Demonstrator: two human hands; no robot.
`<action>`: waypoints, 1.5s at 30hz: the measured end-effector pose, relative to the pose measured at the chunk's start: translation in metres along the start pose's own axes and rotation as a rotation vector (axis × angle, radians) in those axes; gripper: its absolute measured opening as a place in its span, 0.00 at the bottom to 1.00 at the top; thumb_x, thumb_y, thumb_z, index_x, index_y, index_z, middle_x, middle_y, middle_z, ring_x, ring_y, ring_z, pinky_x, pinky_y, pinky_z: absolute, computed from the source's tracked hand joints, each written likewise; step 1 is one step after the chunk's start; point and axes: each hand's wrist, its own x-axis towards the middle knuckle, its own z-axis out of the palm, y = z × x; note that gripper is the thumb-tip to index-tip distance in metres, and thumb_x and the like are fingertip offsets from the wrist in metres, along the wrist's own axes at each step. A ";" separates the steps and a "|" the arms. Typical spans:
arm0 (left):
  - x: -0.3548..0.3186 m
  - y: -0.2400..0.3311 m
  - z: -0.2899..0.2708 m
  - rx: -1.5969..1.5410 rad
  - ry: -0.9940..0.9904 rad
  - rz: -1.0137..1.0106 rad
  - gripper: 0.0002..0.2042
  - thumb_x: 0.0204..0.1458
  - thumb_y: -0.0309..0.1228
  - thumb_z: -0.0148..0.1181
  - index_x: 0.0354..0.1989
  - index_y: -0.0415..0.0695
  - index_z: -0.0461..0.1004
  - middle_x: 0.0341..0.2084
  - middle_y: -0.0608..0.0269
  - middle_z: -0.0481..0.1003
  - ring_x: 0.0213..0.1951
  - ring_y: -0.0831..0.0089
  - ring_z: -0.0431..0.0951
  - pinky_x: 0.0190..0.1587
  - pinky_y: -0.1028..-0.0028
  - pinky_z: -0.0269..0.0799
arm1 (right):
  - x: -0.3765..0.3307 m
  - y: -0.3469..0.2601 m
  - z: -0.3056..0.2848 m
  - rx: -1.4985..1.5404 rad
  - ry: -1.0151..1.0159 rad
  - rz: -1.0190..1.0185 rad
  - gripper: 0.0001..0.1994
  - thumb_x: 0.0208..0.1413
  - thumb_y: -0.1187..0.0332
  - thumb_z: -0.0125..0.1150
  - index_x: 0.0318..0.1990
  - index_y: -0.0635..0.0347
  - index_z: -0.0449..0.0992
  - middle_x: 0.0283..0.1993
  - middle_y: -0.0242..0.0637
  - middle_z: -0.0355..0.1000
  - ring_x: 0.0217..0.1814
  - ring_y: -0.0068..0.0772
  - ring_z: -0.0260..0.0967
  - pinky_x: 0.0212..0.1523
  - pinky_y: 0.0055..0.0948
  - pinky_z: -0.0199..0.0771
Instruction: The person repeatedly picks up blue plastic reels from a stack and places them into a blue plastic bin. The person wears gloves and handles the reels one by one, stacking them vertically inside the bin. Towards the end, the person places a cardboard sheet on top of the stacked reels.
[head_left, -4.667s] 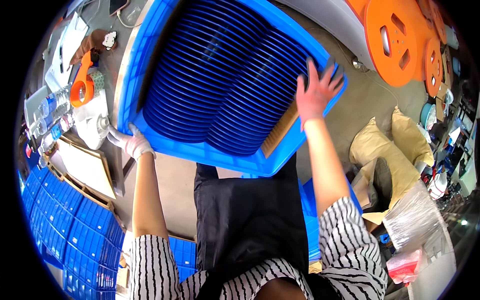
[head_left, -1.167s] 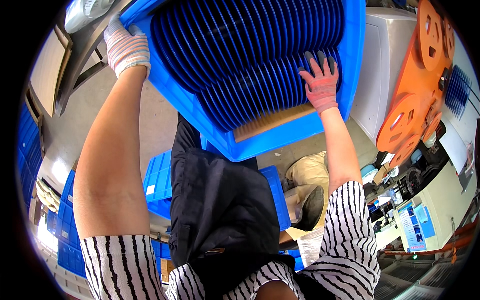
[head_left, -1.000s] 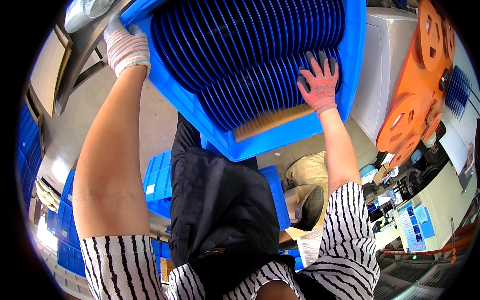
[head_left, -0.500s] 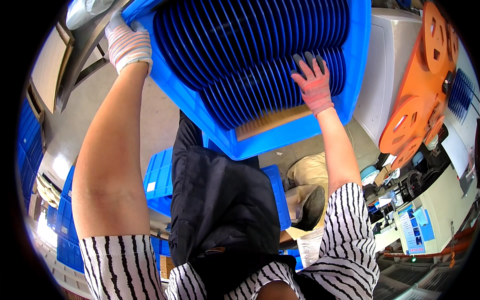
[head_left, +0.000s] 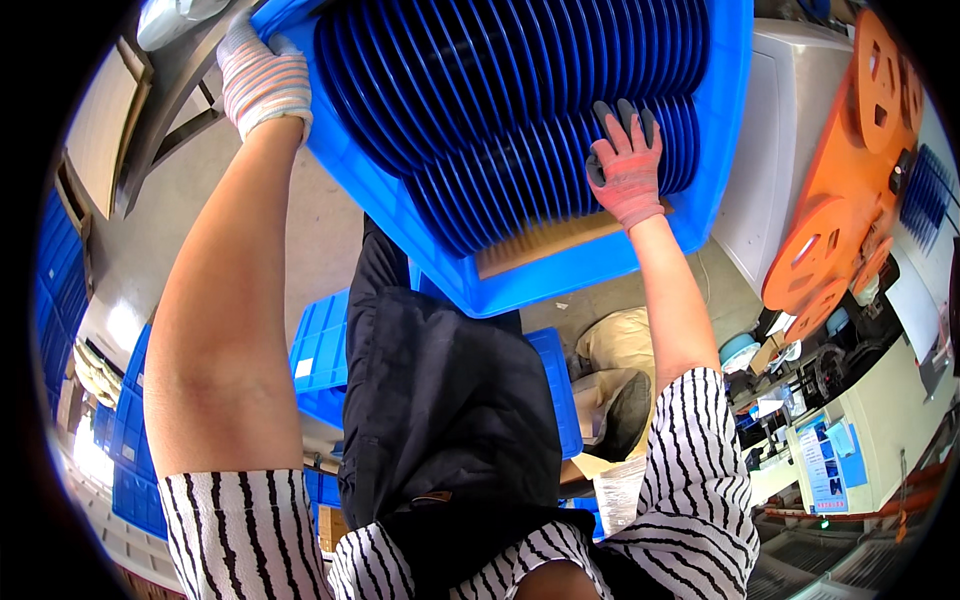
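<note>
A large blue plastic crate (head_left: 570, 292) stands tilted before me. Two rows of thin, dark blue disc-like plates (head_left: 480, 60) fill it, set on edge and packed closely side by side. In a white and orange striped glove, my left hand (head_left: 265, 85) is closed around the crate's upper left rim. My right hand (head_left: 630, 180), in a red glove with grey fingertips, lies on the right part of the nearer row. Its fingers are stretched out over the plate edges and its thumb points down beside them. Brown cardboard (head_left: 530, 255) shows inside the crate's near side.
A pale grey cabinet (head_left: 765, 130) stands right of the crate, with an orange machine panel (head_left: 850, 170) beyond. Smaller blue crates (head_left: 322, 350) and a beige sack (head_left: 620, 345) lie near my legs. A metal frame (head_left: 175, 100) is at the upper left.
My right hand's fingers have drawn closer together and its thumb has moved down against the plates. The view has shifted slightly; my left hand keeps its hold on the rim.
</note>
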 end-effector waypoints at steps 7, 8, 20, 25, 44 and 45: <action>0.001 0.002 -0.001 0.002 0.009 0.004 0.21 0.57 0.36 0.52 0.60 0.48 0.66 0.53 0.46 0.70 0.53 0.47 0.73 0.55 0.56 0.70 | -0.009 -0.009 0.022 0.058 0.196 -0.108 0.08 0.48 0.69 0.60 0.36 0.42 0.75 0.60 0.34 0.67 0.65 0.51 0.60 0.67 0.58 0.49; 0.002 0.000 0.000 0.009 0.010 0.011 0.21 0.57 0.36 0.52 0.60 0.48 0.66 0.53 0.46 0.70 0.53 0.47 0.73 0.55 0.56 0.70 | -0.008 -0.009 0.021 0.058 0.181 -0.119 0.08 0.49 0.69 0.60 0.36 0.41 0.75 0.60 0.33 0.67 0.65 0.51 0.60 0.67 0.58 0.49; -0.001 0.001 -0.001 -0.015 0.012 0.025 0.21 0.57 0.35 0.51 0.60 0.47 0.65 0.53 0.45 0.70 0.53 0.47 0.73 0.55 0.56 0.69 | 0.001 -0.022 -0.012 0.067 -0.013 -0.013 0.10 0.43 0.61 0.64 0.35 0.44 0.77 0.63 0.39 0.65 0.65 0.58 0.58 0.67 0.64 0.43; 0.000 -0.001 0.000 -0.002 0.017 0.042 0.21 0.57 0.35 0.52 0.60 0.47 0.65 0.54 0.46 0.70 0.53 0.47 0.72 0.56 0.57 0.69 | 0.002 -0.024 -0.002 0.031 0.012 -0.054 0.09 0.44 0.61 0.63 0.35 0.46 0.76 0.61 0.39 0.65 0.64 0.57 0.59 0.66 0.64 0.46; -0.001 0.001 -0.002 -0.017 0.019 0.035 0.19 0.58 0.36 0.52 0.58 0.48 0.66 0.52 0.45 0.72 0.52 0.47 0.74 0.55 0.56 0.71 | 0.000 -0.043 -0.008 0.202 0.021 -0.066 0.09 0.47 0.58 0.63 0.37 0.43 0.78 0.61 0.36 0.66 0.65 0.53 0.57 0.68 0.62 0.43; -0.001 -0.001 0.000 -0.012 0.020 0.039 0.19 0.58 0.36 0.52 0.58 0.48 0.66 0.51 0.45 0.72 0.52 0.47 0.74 0.55 0.56 0.71 | 0.000 -0.043 -0.006 0.186 0.030 -0.073 0.09 0.47 0.59 0.63 0.37 0.44 0.77 0.61 0.36 0.66 0.65 0.53 0.58 0.68 0.62 0.44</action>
